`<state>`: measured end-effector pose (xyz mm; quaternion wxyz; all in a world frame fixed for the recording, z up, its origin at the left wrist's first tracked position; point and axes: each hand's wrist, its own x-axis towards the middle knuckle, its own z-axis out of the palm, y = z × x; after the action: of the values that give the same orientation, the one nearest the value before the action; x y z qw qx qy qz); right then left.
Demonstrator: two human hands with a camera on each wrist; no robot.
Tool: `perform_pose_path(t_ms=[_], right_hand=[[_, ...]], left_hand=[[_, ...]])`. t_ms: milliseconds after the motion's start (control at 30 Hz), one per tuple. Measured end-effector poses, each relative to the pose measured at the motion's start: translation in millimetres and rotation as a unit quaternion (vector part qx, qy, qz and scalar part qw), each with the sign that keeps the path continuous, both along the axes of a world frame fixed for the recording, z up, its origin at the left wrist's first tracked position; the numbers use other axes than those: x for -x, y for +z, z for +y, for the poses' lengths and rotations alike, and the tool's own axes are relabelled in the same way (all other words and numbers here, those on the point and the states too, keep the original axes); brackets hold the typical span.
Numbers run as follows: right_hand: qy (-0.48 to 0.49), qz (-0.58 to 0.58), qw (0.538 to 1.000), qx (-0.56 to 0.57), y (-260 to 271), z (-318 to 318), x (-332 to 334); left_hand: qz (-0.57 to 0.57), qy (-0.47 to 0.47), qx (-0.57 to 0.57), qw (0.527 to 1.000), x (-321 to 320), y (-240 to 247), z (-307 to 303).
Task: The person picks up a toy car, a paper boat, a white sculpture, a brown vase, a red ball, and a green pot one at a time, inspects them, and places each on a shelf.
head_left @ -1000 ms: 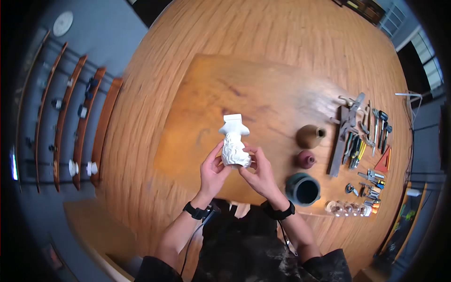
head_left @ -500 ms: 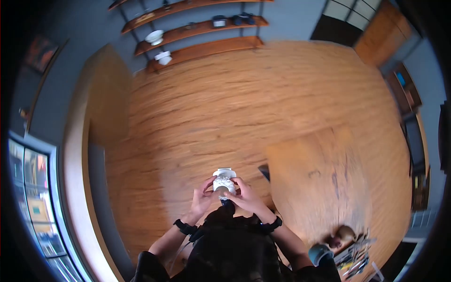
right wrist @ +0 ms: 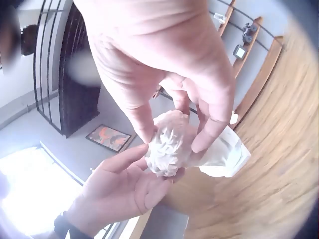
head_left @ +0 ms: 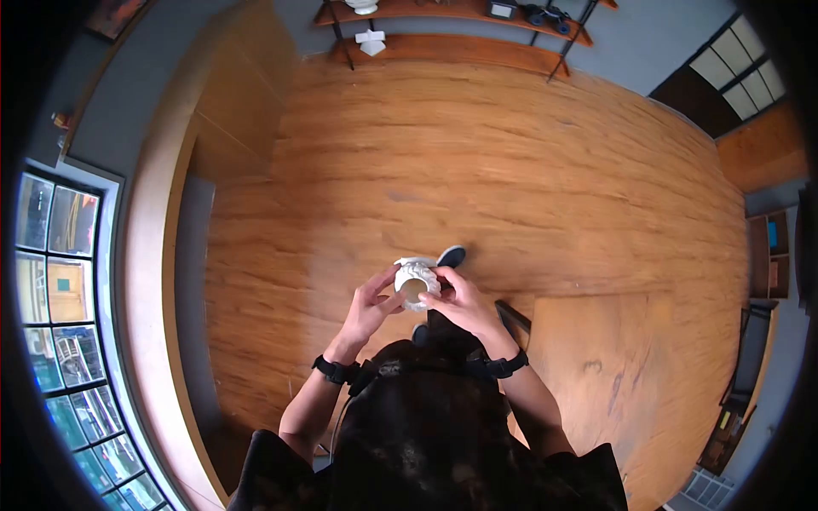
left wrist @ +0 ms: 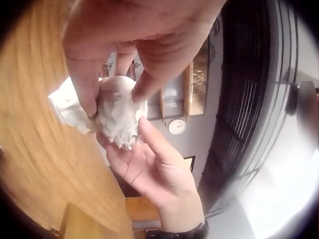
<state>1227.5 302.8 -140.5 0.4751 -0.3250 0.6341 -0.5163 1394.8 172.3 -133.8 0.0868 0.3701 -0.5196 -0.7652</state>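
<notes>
A white sculpted bust (head_left: 416, 270) with curly carved hair is held in front of the body, off the table and over the floor. Its round end with a beige middle faces the head camera, and the flared base points away. On one side my left hand (head_left: 372, 307) grips it with thumb and fingers. From the other side my right hand (head_left: 464, 304) holds it, thumb at the round end. Both wrist views show fingertips of both hands around the curly part of the bust (left wrist: 117, 109), and its smooth base (right wrist: 227, 154) sticks out past the fingers.
A bare-topped wooden table (head_left: 596, 366) stands to the lower right. Wall shelves (head_left: 460, 51) with several items, including a white ornament (head_left: 371, 41), line the far wall. A tall wooden panel (head_left: 230, 94) and window (head_left: 60, 281) are on the left. A dark shoe (head_left: 452, 255) shows beyond the bust.
The head view has swung left, away from the table's pots and tools, to the floor and shelves. The bust, still in both hands, has tipped so its round end faces the camera.
</notes>
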Motion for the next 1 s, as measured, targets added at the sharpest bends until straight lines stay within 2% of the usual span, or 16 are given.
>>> perform_pose_path(t_ms=[167,267,333,433,467,667,767,833,867,967,1000], right_hand=[[-0.021,-0.057,0.998,0.016,-35,-109,87],[-0.016,-0.057,0.998,-0.001,-18,-131,127],[-0.019,-0.007,1.000,-0.021,-7,-165,173],[-0.035,-0.008,0.999,0.015,-16,-190,226],[-0.032,-0.032,0.999,-0.004,-15,-197,243],[-0.039,-0.019,0.999,-0.005,-16,-237,309],[-0.053,-0.079,0.995,0.043,-32,-255,320],[-0.040,-0.064,0.997,-0.010,-34,-269,342],[-0.042,-0.059,0.997,-0.024,-36,-286,360],[-0.064,-0.061,0.995,-0.046,-37,-333,405],[-0.076,-0.067,0.994,-0.048,-32,-353,419]], left_hand=[[-0.001,0.017,0.011,1.000,86,-17,-104],[-0.030,0.030,0.030,0.999,131,-7,-121],[-0.003,0.023,0.024,0.999,177,-15,-163],[0.030,0.029,0.017,0.999,232,-7,-181],[0.048,0.034,0.015,0.998,249,-6,-187],[0.075,0.024,0.025,0.997,316,-19,-226],[0.082,-0.012,0.012,0.996,337,-17,-250],[0.091,-0.039,-0.017,0.995,353,-27,-272],[0.092,-0.030,-0.023,0.995,369,-48,-290],[0.087,-0.030,-0.044,0.995,419,-66,-339],[0.073,-0.043,-0.046,0.995,438,-46,-364]])
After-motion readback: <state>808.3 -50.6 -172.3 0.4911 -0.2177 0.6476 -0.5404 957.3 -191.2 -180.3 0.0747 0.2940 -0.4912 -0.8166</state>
